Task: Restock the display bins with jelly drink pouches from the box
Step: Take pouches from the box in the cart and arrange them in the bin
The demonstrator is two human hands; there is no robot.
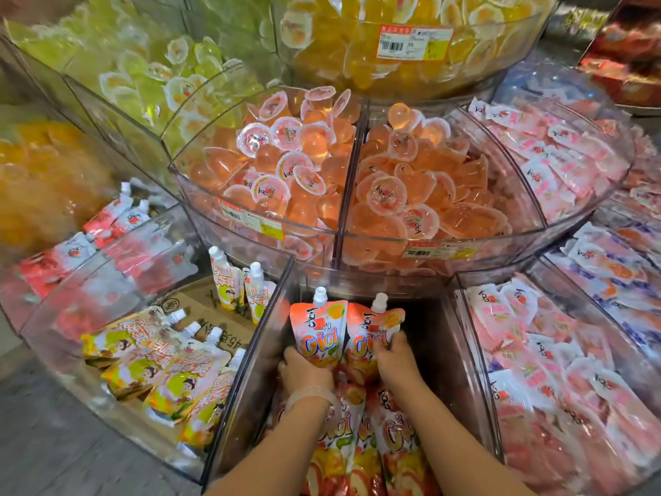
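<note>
Down in the clear middle bin, both hands are working among orange jelly drink pouches. The left hand is gripping the lower part of one upright orange pouch, fingers wrapped around its left edge, white cap pointing up toward the back of the bin. The right hand is closing on the lower right corner of a second upright pouch, which is standing just beside the first and touching it along one edge. A clear bangle is sitting on the left wrist.

Beneath and in front of the hands, more orange pouches are lying flat in the same bin, overlapping one another under both forearms. The back of this bin, beyond the two held pouches, is showing dark and bare.

Left of the middle bin, a neighbouring clear bin is holding yellow-and-white spouted pouches lying in a slanted row, with two more of them standing near its rear corner on a piece of printed cardboard. Right of the middle bin, another compartment is holding pink-and-white flat sachets. Above the middle bin, a round divided tub is carrying peach-coloured jelly cups, with yellow price labels stuck to its front wall.
</note>
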